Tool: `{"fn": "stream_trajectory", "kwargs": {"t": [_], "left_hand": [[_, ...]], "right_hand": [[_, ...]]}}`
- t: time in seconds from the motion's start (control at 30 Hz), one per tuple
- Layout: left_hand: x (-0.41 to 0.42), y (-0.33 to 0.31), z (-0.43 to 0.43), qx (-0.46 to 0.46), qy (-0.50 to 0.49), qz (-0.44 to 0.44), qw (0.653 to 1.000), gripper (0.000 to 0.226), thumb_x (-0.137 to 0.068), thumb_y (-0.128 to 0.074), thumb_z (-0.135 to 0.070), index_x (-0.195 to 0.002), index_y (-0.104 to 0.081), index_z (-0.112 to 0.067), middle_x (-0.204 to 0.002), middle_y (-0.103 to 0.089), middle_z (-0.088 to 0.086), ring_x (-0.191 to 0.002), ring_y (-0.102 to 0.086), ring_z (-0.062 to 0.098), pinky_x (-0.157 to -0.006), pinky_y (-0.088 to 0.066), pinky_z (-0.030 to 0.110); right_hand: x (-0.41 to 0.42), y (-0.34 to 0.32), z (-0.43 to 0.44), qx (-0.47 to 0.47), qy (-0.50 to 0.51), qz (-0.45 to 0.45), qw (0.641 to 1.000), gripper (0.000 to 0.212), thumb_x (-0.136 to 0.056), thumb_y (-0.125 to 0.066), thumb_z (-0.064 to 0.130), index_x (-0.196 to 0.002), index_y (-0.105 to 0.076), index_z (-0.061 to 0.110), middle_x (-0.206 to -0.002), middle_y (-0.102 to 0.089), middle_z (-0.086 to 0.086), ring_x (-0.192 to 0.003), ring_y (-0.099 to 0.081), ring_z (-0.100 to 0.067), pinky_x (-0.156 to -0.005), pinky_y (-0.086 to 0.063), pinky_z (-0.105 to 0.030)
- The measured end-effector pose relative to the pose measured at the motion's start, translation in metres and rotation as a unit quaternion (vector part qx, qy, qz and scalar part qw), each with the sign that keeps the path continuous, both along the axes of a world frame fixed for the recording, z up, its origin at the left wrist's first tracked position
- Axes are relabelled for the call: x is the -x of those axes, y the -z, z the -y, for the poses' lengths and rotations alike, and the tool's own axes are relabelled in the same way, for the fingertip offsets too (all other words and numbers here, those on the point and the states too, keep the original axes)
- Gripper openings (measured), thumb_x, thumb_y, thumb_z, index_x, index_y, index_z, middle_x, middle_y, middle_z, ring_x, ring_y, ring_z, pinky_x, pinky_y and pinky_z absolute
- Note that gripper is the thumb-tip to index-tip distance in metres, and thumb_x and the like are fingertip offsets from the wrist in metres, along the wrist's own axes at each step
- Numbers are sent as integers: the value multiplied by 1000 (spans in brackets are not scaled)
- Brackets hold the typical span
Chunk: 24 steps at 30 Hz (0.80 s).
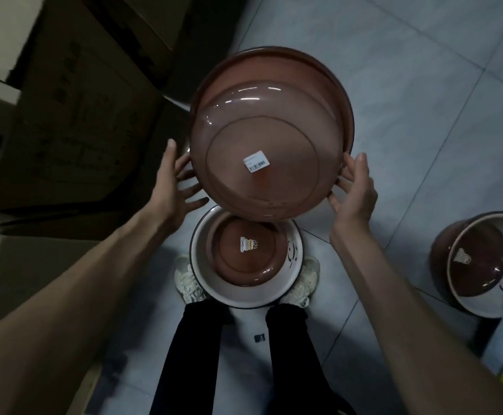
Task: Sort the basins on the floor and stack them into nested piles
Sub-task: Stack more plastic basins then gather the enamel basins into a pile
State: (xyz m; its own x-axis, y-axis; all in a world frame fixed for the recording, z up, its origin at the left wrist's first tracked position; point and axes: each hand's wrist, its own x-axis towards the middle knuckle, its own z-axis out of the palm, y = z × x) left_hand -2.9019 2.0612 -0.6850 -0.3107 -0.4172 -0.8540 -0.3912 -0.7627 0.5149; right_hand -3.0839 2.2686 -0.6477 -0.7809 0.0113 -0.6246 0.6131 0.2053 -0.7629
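- Palms of left hand and right hand, fingers spread, press opposite sides of the large brown basin, held aloft.
- Beneath, white basin on floor tiles holds a small brown basin.
- Another nested pile sits right.

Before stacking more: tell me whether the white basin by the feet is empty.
Not empty: a brown basin with a sticker on its base sits nested inside the white basin.
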Motion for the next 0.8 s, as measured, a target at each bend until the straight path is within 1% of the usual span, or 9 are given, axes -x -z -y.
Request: {"fn": "stream_trajectory", "kwargs": {"t": [0.13, 0.23, 0.37, 0.43, 0.5, 0.6, 0.7, 0.77, 0.8], "left_hand": [[-7, -11, -1, 16, 8, 3, 1000, 81, -79, -44, -88, -136, -60, -33, -136, -60, -4, -123, -60, 25, -105, -43, 60], [-15, -20, 0, 28, 24, 7, 999, 86, -77, -43, -89, -134, -61, -27, -136, -63, -1, -126, -59, 19, -106, -43, 58], [-30, -27, 6, 6, 12, 6, 1000, 90, -77, -38, -91, -123, -68, -20, -132, -68, 2, -125, -60, 21, -105, -44, 54], [-40, -27, 8, -13, 20, 8, 1000, 91, -74, -39, -93, -122, -70, -22, -130, -68, 1, -125, -60, 22, -103, -45, 53], [-49, -25, 11, -31, 34, 5, 999, 85, -71, -45, -93, -124, -71, -32, -132, -67, 1, -126, -58, 24, -102, -45, 53], [-62, -19, 16, -43, 45, 11, 998, 71, -72, -56, -83, -119, -72, -33, -132, -65, 10, -125, -58, 31, -104, -45, 56], [-77, -11, 19, -27, 73, 60, 995, 61, -80, -54, -61, -114, -71, -13, -102, -67, 20, -104, -63, 34, -90, -54, 47], [-86, -6, 13, -18, 106, 97, 989, 45, -86, -50, -47, -95, -70, -8, -79, -63, 12, -87, -61, 32, -74, -53, 40], [-91, -3, 8, -15, 110, 119, 987, 34, -88, -50, -39, -86, -70, -11, -76, -63, 9, -82, -61, 30, -70, -53, 38]], "right_hand": [[-11, -9, -10, -3, 11, -8, 1000, 40, -103, -46, 46, -119, -72, 20, -109, -74, 7, -100, -71, -4, -80, -58, -24], [-20, -15, -20, -15, 27, -15, 999, 38, -105, -45, 42, -106, -74, 17, -101, -76, 4, -96, -72, -5, -83, -55, -25], [-28, -15, -28, -11, 56, 17, 998, 52, -104, -42, 50, -107, -73, 8, -106, -77, -8, -101, -73, -12, -96, -54, -37], [-30, -14, -32, -19, 60, 32, 998, 56, -101, -44, 56, -106, -71, 8, -107, -76, -7, -105, -72, -17, -100, -54, -42], [-32, -15, -35, -37, 41, 41, 998, 53, -98, -46, 61, -91, -69, 14, -100, -76, -4, -98, -73, -17, -94, -57, -40], [-35, -10, -41, -44, 6, 68, 997, 48, -94, -53, 63, -105, -76, 23, -103, -77, 2, -93, -74, -14, -83, -61, -35], [-40, -4, -51, -41, -15, 126, 991, 36, -92, -58, 55, -104, -76, 26, -99, -78, 3, -90, -73, -15, -79, -58, -34], [-45, 3, -59, -53, -24, 156, 986, 24, -88, -60, 43, -88, -73, 24, -85, -75, 5, -77, -69, -13, -69, -54, -29], [-49, 6, -62, -68, -23, 158, 985, 17, -86, -59, 35, -79, -68, 22, -73, -69, 5, -68, -64, -13, -61, -50, -25]]}}
